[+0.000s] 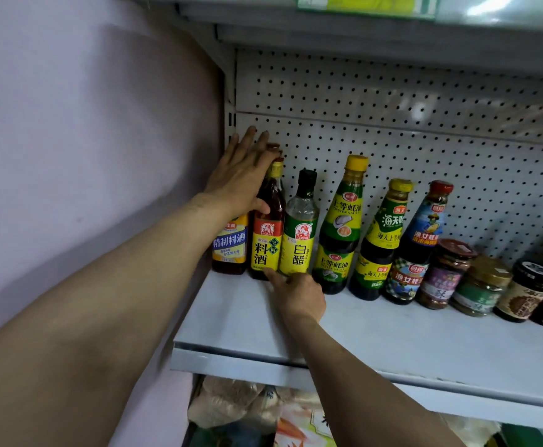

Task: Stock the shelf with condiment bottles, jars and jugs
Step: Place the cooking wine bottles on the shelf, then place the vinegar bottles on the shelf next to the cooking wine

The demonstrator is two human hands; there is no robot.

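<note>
A row of condiment bottles stands along the back of the grey shelf [392, 343]. My left hand [241, 175] lies with straight fingers over the tops of the leftmost bottles, the thumb against the neck of the cooking wine bottle [265, 243] with the yellow label. Behind the hand stands a blue-labelled cooking wine bottle [229, 245]. My right hand [296, 293] rests on the shelf, its fingertips touching the bases of the yellow-labelled bottle and the white vinegar bottle [297, 240]. To the right stand two oyster sauce bottles [341, 227] [381, 243].
Further right are a red-capped sauce bottle [416, 250] and several short jars [483, 285]. A pegboard panel [425, 130] backs the shelf, a pale wall [70, 124] closes the left side, and an upper shelf [360, 24] hangs overhead. Packaged goods [247, 411] lie on the level below.
</note>
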